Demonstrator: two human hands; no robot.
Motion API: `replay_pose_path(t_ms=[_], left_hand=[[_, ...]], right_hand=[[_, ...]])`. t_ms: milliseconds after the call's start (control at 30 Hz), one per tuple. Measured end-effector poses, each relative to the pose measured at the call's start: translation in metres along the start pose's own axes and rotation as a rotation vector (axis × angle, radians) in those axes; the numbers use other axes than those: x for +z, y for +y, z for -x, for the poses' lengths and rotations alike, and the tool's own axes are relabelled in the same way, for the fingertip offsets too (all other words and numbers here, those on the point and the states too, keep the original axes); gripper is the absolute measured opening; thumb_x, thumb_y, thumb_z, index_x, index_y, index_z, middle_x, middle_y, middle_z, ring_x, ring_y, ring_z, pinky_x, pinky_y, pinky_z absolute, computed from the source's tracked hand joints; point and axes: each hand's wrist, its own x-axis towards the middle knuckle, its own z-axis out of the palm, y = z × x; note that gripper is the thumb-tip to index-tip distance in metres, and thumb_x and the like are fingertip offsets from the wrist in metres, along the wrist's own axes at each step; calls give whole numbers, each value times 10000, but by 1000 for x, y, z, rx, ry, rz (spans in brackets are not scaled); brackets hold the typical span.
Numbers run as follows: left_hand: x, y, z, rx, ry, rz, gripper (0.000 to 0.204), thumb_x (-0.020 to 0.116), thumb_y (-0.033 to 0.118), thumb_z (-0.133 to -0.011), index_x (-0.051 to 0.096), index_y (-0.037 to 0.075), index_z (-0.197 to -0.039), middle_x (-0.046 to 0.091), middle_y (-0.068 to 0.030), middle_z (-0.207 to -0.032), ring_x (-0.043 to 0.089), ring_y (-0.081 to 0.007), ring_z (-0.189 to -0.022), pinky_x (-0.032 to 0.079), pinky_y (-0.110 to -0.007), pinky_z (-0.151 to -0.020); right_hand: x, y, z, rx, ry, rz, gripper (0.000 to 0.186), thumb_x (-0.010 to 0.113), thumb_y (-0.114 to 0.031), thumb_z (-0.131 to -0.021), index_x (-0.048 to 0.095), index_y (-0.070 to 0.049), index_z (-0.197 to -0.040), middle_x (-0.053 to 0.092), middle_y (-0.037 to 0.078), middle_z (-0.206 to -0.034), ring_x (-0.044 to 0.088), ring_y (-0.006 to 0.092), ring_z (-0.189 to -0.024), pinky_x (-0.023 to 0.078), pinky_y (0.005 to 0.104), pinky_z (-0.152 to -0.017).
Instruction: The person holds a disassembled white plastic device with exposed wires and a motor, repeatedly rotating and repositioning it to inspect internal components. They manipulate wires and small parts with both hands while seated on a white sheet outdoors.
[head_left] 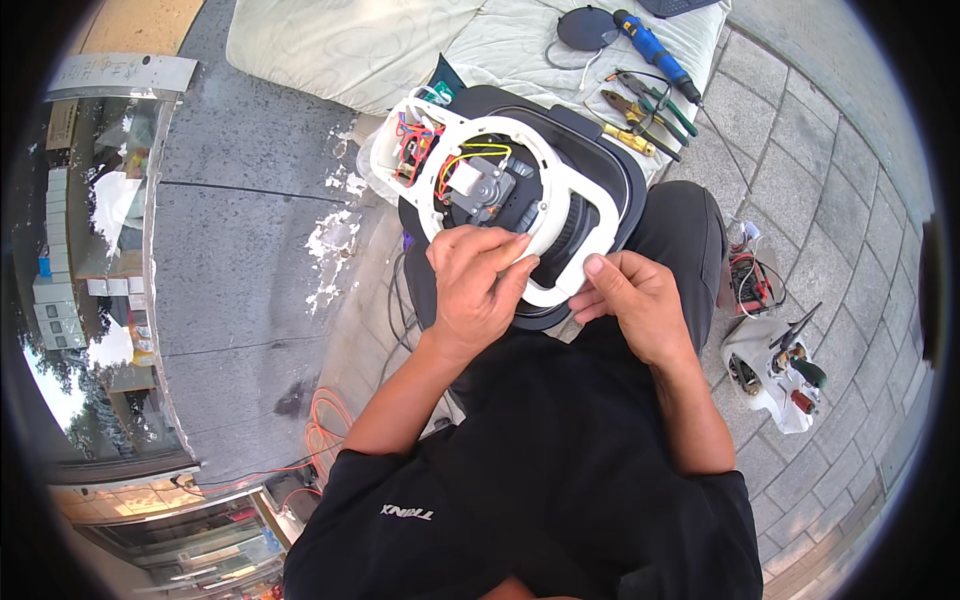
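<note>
A white plastic housing [603, 235] with a ring and a loop handle lies over a black rounded shell [632, 165] on my lap. Inside the ring sits a grey motor unit [490, 192] with yellow wires beside it. Red and blue wires [415, 145] fill the side compartment at upper left. My left hand [472, 285] pinches the near edge of the ring between thumb and fingers. At the handle's near right corner, my right hand [640, 300] grips the plastic, thumb on top and fingers partly hidden below.
Beyond my knees, a pale quilted pad [340, 45] carries a blue electric screwdriver [655, 57], pliers [628, 108] and a black disc [587, 29]. On the paving at right are a red-and-black device [755, 282] and a white tool container [765, 365]. Orange cable [322, 425] coils at left.
</note>
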Motion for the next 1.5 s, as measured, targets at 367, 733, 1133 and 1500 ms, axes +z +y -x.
replay_pose_path(t_ms=[367, 733, 1133, 1500], left_hand=[[-3, -6, 5, -48, 80, 70, 312, 887, 113, -766, 790, 110, -1063, 711, 5, -1064, 599, -221, -986, 387, -371, -905], [1, -13, 10, -37, 133, 146, 407, 905, 137, -734, 769, 120, -1118, 702, 31, -1112, 592, -196, -987, 410, -375, -905], [1, -20, 10, -21, 94, 88, 392, 900, 176, -748, 775, 144, -1117, 716, 47, -1134, 576, -157, -1010, 407, -327, -890], [2, -18, 9, -14, 44, 91, 463, 915, 125, -717, 758, 127, -1153, 727, 5, -1128, 599, -195, -981, 391, -373, -918]], right_hand=[[23, 11, -5, 26, -71, -1, 307, 687, -178, -1042, 593, 60, -1212, 716, 152, -1041, 762, 251, -836, 674, 378, -729], [-17, -37, -42, -54, 61, 360, 329, 615, -311, -1087, 706, -1, -1149, 760, 62, -891, 658, 84, -740, 500, 217, -655], [20, -97, -76, -424, 221, 864, 213, 741, -135, -984, 747, 1, -1149, 686, 63, -956, 637, 140, -856, 505, 274, -755], [83, -132, -121, -922, -434, 1606, 295, 715, -46, -784, 787, -45, -1071, 542, 94, -930, 541, 285, -906, 463, 401, -824]])
